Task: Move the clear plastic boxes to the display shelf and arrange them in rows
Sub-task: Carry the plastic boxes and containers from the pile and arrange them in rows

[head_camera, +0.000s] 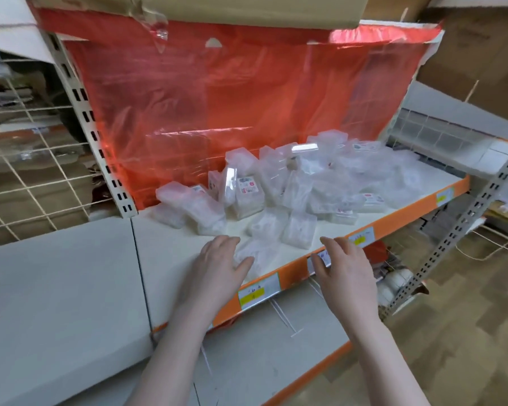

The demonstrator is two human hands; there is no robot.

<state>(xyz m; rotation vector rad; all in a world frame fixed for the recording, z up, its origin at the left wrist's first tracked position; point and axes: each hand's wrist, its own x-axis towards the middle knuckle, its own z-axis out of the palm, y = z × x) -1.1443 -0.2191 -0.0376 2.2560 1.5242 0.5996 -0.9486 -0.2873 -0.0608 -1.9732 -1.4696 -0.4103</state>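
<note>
The clear boxes (291,183) are heaped toward the shelf's (170,247) back edge. One box (254,253) at the front edge is touched by the left hand (217,265), grip relaxed, nothing held; the right hand (343,265) hovers empty. Rows are best started from a front corner.

I see soft, even light with faint shadows, glare on the red film (232,92), blur at the left grid (27,159), and wide-angle bending at the edges.
</note>
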